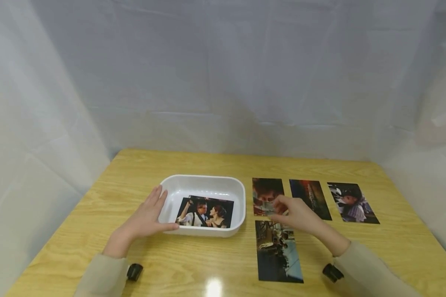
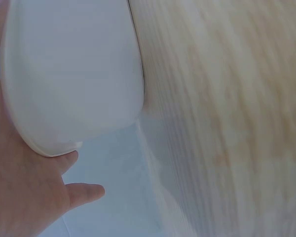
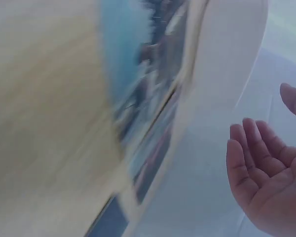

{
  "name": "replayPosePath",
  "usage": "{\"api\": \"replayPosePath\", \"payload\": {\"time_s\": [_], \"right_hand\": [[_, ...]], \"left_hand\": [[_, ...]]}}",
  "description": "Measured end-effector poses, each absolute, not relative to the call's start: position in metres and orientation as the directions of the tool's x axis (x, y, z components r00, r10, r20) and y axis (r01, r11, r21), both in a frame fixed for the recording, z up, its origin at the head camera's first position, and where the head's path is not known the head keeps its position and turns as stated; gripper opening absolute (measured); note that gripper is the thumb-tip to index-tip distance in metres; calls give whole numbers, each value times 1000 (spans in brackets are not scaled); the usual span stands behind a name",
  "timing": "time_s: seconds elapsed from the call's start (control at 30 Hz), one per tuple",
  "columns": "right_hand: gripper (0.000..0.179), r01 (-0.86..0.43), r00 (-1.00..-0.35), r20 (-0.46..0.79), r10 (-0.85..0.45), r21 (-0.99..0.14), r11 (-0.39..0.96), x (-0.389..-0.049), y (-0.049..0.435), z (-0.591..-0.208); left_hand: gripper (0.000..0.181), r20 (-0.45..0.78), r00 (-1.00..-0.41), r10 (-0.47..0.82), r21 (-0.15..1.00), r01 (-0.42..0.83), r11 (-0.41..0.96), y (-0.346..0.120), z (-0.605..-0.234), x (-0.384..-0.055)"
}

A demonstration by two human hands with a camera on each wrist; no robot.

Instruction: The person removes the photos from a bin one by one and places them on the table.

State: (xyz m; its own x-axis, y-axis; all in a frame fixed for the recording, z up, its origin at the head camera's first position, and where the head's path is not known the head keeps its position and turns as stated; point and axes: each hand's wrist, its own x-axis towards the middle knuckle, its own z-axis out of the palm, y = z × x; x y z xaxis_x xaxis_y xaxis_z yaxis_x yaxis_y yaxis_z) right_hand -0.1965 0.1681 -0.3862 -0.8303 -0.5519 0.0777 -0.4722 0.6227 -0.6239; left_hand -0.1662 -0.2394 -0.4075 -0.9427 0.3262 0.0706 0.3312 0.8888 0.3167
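Note:
My left hand (image 1: 145, 216) rests against the left end of a white plastic tray (image 1: 208, 179), its fingers extended along the side and the thumb at the front rim. Inside the tray lie photo cards, the top one a photo of a couple (image 1: 204, 212). My right hand (image 1: 297, 212) hovers over the card with a face on it (image 1: 262, 187), fingers loosely bent. In the right wrist view the palm and fingers of that hand (image 3: 271, 173) show nothing held. Just below it lies a card with a crowd scene (image 1: 278, 255).
Farther right on the wooden table (image 1: 186, 264) lie a dark red-and-blue card (image 1: 308, 196) and a card with a person in a cap (image 1: 353, 202). Black wrist-camera pieces show beside both sleeves. White sheeting (image 1: 223, 82) hangs behind the table and at its sides.

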Motion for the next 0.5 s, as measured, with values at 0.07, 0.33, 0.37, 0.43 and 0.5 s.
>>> {"api": "replayPosePath", "payload": {"time_s": [0.07,0.33,0.37,0.43,0.5], "right_hand": [[32,-481,-823,93,-561,-641,599,-203,154,-383],[36,-521,-806,142,-575,-632,574,-220,102,-369],[38,-520,-805,136,-578,-630,576,-222,97,-369],[41,-519,-800,124,-587,-635,572,-226,87,-369],[44,-523,-793,114,-599,-632,572,-230,78,-370]], "left_hand": [[107,74,-943,325,318,331,888,-239,-407,-165],[105,78,-940,333,318,340,885,-237,-405,-165],[105,80,-940,333,317,341,885,-237,-405,-165],[105,79,-940,333,319,341,885,-236,-405,-165],[105,78,-939,336,318,342,884,-236,-404,-165]]}}
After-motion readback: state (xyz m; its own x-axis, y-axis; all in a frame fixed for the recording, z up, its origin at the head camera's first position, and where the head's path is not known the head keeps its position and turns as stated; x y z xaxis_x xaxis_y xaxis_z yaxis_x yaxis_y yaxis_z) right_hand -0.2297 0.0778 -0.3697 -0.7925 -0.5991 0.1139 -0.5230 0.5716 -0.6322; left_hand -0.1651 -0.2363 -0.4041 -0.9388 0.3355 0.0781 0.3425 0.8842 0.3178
